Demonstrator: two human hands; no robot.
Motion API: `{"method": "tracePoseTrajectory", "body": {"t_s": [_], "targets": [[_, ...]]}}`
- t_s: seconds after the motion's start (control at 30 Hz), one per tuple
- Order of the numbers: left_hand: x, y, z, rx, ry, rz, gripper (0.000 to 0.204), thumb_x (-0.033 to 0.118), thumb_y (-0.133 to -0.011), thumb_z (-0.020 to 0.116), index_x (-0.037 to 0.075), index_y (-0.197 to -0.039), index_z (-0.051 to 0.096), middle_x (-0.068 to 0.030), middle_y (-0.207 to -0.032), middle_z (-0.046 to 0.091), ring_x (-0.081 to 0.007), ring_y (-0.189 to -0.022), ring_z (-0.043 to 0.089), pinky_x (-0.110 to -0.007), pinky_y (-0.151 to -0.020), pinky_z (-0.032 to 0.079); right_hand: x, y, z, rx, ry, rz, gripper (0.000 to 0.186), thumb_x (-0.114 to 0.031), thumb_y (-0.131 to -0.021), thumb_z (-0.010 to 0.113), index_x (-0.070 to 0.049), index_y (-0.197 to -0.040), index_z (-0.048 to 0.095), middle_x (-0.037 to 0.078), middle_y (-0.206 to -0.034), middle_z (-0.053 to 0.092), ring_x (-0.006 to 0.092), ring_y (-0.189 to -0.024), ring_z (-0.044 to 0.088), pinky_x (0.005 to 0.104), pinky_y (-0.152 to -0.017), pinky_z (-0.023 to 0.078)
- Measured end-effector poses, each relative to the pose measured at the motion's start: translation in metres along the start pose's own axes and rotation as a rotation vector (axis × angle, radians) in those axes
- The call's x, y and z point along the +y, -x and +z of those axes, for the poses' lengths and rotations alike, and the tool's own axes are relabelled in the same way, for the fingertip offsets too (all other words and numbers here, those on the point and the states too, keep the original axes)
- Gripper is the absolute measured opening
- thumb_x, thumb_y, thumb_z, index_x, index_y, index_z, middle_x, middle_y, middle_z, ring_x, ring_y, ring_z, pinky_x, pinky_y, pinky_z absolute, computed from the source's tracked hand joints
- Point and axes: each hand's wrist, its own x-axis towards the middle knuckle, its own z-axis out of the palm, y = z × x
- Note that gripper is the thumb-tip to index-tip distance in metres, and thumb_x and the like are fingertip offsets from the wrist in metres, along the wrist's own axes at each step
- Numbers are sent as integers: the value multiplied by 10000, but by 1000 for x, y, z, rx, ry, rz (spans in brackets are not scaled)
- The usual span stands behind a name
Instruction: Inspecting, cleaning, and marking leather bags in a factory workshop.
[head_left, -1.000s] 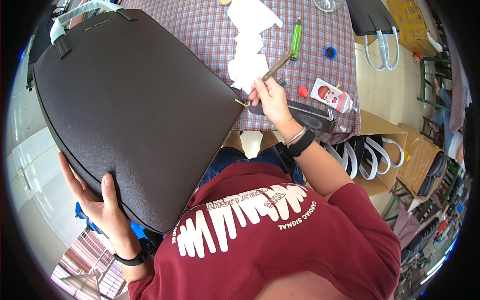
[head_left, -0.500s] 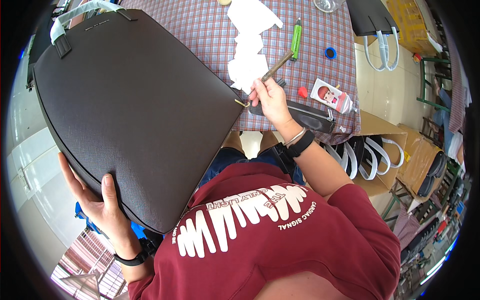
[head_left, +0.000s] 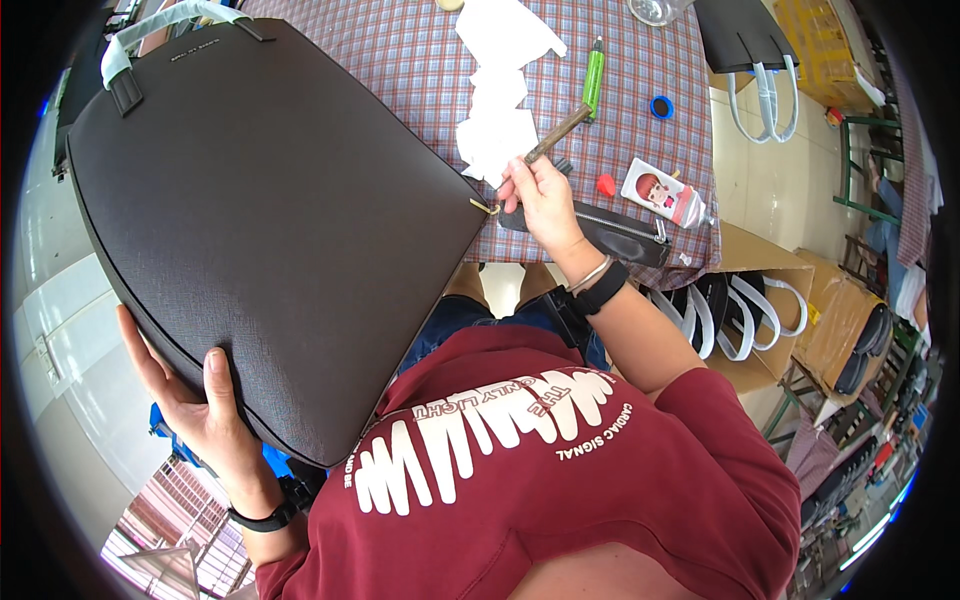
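Note:
A large dark handbag (head_left: 270, 220) lies tilted across the left side, its handles (head_left: 125, 45) wrapped in pale covering at the far end. My left hand (head_left: 205, 410) grips its near left edge, thumb pressed on the face and fingers along the side. Just beyond the bag's right corner, my right hand (head_left: 542, 205) is closed around a brownish stick-like tool (head_left: 560, 132), which points away to the right. A yellowish zipper pull (head_left: 479, 205) shows at that corner. Under my right hand lies a black zippered strip (head_left: 625, 240), partly hidden.
On the checked tablecloth (head_left: 400, 60) are white paper pieces (head_left: 498, 135), a green pen-like tube (head_left: 594, 80), a blue-rimmed round lid (head_left: 661, 107), a red cap (head_left: 606, 185) and a white squeeze tube (head_left: 660, 192). Another dark bag (head_left: 740, 35) and a cardboard box (head_left: 765, 255) with bags are right.
The far end of the stick-like tool has tipped slightly right and nearer. Both hands and the handbag stay in nearly the same places.

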Motion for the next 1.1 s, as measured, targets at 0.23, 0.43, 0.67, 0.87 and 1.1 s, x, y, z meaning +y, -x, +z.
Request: {"method": "tracePoseTrajectory", "body": {"t_s": [0.23, 0.43, 0.67, 0.87, 1.1], "targets": [[0, 1, 0, -1, 7, -6, 728, 113, -816, 610, 26, -1421, 213, -156, -1475, 211, -253, -1361, 206, -364, -1104, 149, 0, 1, 0, -8, 8, 3, 207, -197, -935, 489, -7, -900, 562, 47, -646, 581, 90, -516, 539, 227, -495, 445], [0, 0, 0, -2, -4, -6, 733, 104, -810, 610, 25, -1421, 213, -155, -1475, 211, -255, -1363, 203, -363, -1106, 144, -4, 1, -2, -6, -41, 0, 204, -195, -935, 497, -6, -907, 567, 42, -672, 595, 79, -526, 531, 219, -510, 445], [-2, -4, 2, -7, 15, -1, 740, 96, -805, 611, 23, -1422, 209, -152, -1475, 216, -248, -1358, 214, -357, -1100, 156, -22, 4, -19, 39, -96, -263, 143, -85, -913, 513, 0, -996, 592, 64, -828, 624, 85, -665, 567, 216, -623, 476], [-17, -11, -8, 1, 106, -34, 747, 90, -800, 617, 16, -1421, 208, -149, -1475, 219, -242, -1356, 218, -350, -1099, 157, -65, 19, -61, 150, 674, -638, 329, -5, -746, 639, -28, -1068, 575, 120, -958, 598, 257, -871, 600, 323, -743, 490], [-36, -21, -8, -24, 190, -38, 767, 19, -766, 606, 36, -1425, 215, -143, -1472, 228, -236, -1348, 236, -346, -1097, 166, -71, 0, -67, -2, 1207, -939, 256, -91, -744, 522, -39, -989, 577, 80, -901, 583, 238, -842, 573, 329, -712, 482]]}}
